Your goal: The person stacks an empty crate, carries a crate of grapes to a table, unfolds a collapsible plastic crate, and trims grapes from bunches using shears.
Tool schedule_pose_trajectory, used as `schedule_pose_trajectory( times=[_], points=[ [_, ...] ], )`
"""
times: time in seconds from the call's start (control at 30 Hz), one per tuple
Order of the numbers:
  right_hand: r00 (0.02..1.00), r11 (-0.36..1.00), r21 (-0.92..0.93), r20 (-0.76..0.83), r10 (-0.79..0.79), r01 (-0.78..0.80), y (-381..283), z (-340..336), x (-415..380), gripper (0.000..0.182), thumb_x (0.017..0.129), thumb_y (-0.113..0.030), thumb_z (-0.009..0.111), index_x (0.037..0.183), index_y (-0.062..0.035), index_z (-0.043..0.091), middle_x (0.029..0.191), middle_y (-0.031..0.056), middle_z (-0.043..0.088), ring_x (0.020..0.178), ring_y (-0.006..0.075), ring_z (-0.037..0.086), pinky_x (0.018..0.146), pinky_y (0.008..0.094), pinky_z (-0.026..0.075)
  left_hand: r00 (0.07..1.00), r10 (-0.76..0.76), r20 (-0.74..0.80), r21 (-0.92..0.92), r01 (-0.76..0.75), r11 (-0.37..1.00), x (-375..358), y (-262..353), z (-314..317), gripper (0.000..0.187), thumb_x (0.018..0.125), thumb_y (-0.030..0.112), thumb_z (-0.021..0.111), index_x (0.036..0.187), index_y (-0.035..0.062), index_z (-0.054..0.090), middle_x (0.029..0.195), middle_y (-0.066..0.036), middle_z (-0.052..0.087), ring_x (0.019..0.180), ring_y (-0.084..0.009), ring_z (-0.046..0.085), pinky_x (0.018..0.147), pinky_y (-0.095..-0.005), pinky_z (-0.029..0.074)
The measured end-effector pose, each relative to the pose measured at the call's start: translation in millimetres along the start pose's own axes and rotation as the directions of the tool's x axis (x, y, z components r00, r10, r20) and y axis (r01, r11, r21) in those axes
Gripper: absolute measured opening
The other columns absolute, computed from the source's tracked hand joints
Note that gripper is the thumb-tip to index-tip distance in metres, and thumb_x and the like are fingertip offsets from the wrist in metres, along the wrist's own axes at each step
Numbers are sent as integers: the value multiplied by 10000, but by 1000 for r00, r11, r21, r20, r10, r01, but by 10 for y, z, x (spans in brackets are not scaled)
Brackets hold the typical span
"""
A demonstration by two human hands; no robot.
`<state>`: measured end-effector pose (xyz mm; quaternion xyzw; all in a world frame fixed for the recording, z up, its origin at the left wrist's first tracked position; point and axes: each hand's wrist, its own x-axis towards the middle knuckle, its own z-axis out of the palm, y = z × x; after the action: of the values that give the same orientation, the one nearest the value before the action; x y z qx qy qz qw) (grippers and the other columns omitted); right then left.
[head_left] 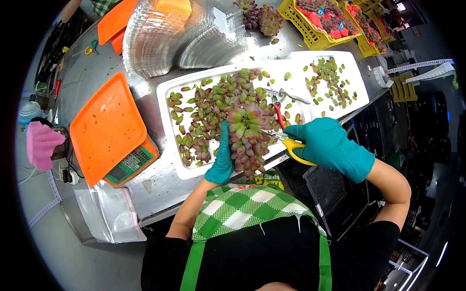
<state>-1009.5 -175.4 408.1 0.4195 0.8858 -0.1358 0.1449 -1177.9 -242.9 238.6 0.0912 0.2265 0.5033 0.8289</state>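
Grape bunch (246,140) sits over the white tray (170,92), the left hand (222,157) wrapped around its side. The right hand (330,145) grips yellow-handled scissors (284,138), fingers closed through the loops. Many loose grapes (204,114) already lie trimmed — the bunch looks still mostly full.

left hand (222,160): fingers hidden behind the grape bunch (246,138)
scissors (286,140): handle partly inside right hand (330,148)
scale (131,165): display too small to read
yellow crates (320,19): cut off at top edge
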Motion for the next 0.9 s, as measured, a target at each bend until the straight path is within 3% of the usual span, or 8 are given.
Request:
schedule_pose_trajectory(
  times=[0.33, 0.43, 0.5, 0.57, 0.63, 0.7, 0.83, 0.9],
  points=[
    [976, 964, 225, 195, 101, -145, -80, 60, -25, 372, 774, -283, 565, 1110, -132, 518, 741, 97, 602, 587, 223, 577, 546, 299, 452, 983, 171, -68, -3, -172, 985, 84, 33, -256, 690, 815, 587, 282, 1263, 63, 300, 1223, -136, 410, 1091, -236, 456, 921, -373, 399],
    [997, 945, 321, 66, 46, -65, -33, 242, -76, 379, 764, -260, 585, 1112, -126, 518, 753, 91, 593, 601, 212, 574, 543, 304, 444, 985, 139, -101, -60, -145, 988, 50, 51, -185, 612, 821, 530, 350, 1221, 67, 353, 1171, -116, 447, 1036, -218, 489, 878, -353, 427],
    [999, 952, 305, 30, -11, 2, -28, 289, -88, 390, 753, -243, 602, 1111, -113, 516, 743, 92, 576, 609, 218, 566, 541, 314, 439, 987, 108, -118, -124, -123, 985, -20, 98, -80, 484, 829, 439, 442, 1144, 71, 444, 1044, -79, 540, 934, -179, 546, 819, -314, 458],
    [998, 960, 272, -35, -58, 65, -22, 332, -94, 396, 744, -227, 613, 1107, -99, 515, 731, 95, 559, 611, 226, 557, 536, 326, 432, 997, 62, 38, -204, -53, 977, 48, -36, -506, 387, 819, 363, 500, 1091, 89, 476, 925, -27, 557, 837, -131, 552, 754, -272, 464],
    [987, 968, 217, -131, -97, 124, -17, 369, -92, 397, 738, -213, 620, 1098, -84, 515, 716, 100, 541, 609, 237, 547, 526, 342, 425, 997, 50, 56, -192, -39, 981, 63, -4, -484, 314, 808, 306, 540, 1047, 107, 500, 823, 16, 552, 758, -91, 545, 700, -237, 461],
    [990, 981, 172, -117, -72, 92, -20, 366, -94, 382, 742, -207, 611, 1088, -75, 516, 693, 98, 524, 601, 247, 536, 517, 352, 418, 995, 77, -67, -90, -82, 993, 57, 27, -310, 262, 797, 267, 564, 1010, 123, 515, 740, 50, 526, 699, -60, 525, 656, -211, 449],
    [999, 996, 92, -46, -18, 23, 9, 364, -98, 366, 750, -221, 596, 1077, -75, 521, 689, 96, 517, 605, 252, 528, 500, 366, 403, 971, 74, -229, -47, -88, 995, 46, 15, -247, 273, 781, 211, 562, 1031, 121, 502, 755, 44, 527, 705, -75, 532, 676, -220, 456],
    [1000, 999, 46, -9, -22, 23, -2, 301, -102, 379, 745, -233, 595, 1077, -68, 515, 690, 102, 508, 589, 253, 518, 485, 367, 397, 992, 58, -113, -87, -68, 994, 32, 45, -272, 298, 779, 191, 547, 1059, 109, 485, 783, 31, 533, 705, -87, 534, 689, -228, 459]
  ],
)
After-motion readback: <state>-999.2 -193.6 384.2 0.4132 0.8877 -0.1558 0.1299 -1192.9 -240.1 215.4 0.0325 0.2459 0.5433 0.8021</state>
